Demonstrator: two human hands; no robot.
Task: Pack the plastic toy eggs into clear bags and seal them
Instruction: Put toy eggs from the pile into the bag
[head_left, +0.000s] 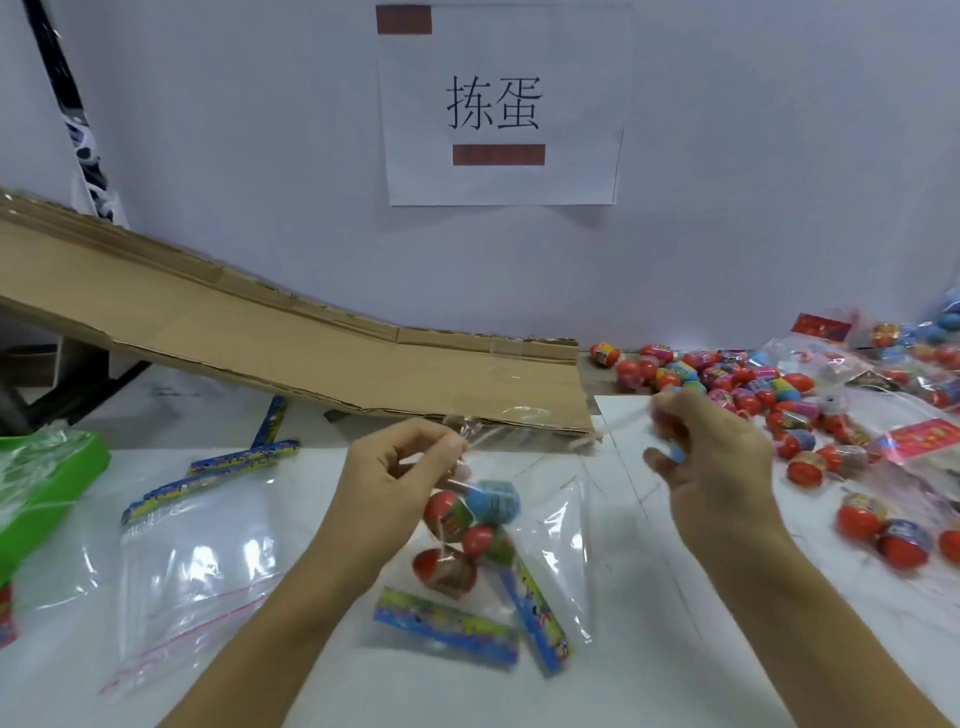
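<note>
Above the white table (519, 691), between the two hands, hangs a clear bag (550, 525) with its mouth stretched wide. The left hand (395, 478) pinches one corner of the mouth between thumb and curled fingers. The right hand (722, 457) grips the other corner in the same way, and something small and blue shows inside its curled fingers, too blurred to name. Inside the bag sit several toy eggs (467, 525), mostly red, one with a blue cap, and below them two colourful paper strips (447, 626) lie crossed at the bottom of the bag, which touches the table.

To the left of the bag lie empty clear bags (197, 561) flat on the table, with more colourful strips (228, 467) just beyond them. At the far left edge stands a green tray (47, 488) holding crumpled plastic. A long cardboard sheet (291, 343) slopes down from the left to the table behind the hands. To the right lies a loose pile of eggs (737, 379), spreading toward the near right edge, and filled bags with red labels (914, 410) rest beside them. On the wall hangs a paper sign (498, 104) with two printed characters.
</note>
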